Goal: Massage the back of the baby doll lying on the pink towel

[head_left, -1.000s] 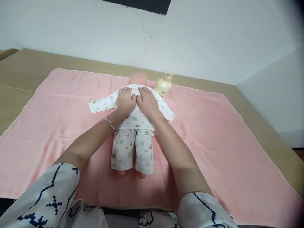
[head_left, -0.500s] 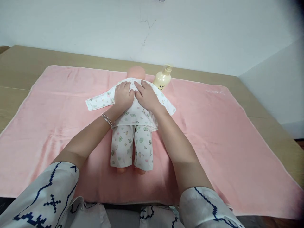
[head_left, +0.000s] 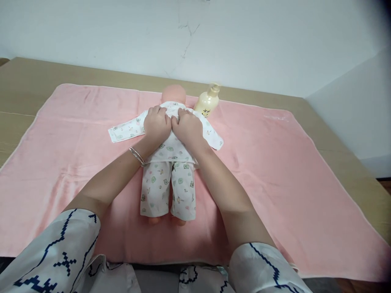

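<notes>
Pink towel; doll, shoulders hidden under left hand, right hand

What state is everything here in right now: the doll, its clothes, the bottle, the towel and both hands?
Pink towel: spread over the table.
Doll: lying flat on the towel, head away, dressed.
Shirt: on the doll, sleeves spread sideways.
Trousers: on, feet poking out.
Pump bottle: upright, beside the doll's head.
Left hand: on the shirt, fingers curled; grip unclear.
Right hand: same, beside the left.
</notes>
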A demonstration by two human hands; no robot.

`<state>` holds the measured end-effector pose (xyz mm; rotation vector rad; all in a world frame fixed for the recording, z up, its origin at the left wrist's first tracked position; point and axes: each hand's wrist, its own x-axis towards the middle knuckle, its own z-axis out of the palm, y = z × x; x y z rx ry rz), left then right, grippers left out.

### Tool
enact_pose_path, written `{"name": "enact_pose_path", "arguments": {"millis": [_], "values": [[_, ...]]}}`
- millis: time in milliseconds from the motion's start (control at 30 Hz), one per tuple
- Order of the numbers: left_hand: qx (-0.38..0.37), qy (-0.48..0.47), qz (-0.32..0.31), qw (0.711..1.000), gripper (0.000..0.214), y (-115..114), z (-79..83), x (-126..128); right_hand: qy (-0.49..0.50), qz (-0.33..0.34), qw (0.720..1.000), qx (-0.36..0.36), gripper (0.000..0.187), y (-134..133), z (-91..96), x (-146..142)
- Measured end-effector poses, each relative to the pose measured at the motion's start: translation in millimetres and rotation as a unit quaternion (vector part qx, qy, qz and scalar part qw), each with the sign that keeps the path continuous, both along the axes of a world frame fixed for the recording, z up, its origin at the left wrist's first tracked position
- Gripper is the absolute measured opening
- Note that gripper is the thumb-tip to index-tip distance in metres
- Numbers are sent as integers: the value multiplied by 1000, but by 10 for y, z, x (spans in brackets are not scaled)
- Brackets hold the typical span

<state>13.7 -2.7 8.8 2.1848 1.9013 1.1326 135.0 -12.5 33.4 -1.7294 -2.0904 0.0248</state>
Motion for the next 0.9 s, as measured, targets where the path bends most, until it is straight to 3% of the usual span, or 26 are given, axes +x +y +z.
{"name": "enact_pose_path", "arguments": {"millis": [233,467,667,900], "values": [[13,-30,-21,999,43,148,-128,-27,38,31,998,-28,67,204,-168,97],[10,-34,-46,998,39,99,-87,-46,6,6,999,31,54,110,-142,46],[33,-37,-3,999,31,0,-57,-17,-64,-14,996,58,48,-110,-18,-60],[-25,-41,-5,999,47,105,-107,-15,-19,31,999,34,54,138,-160,48]]}}
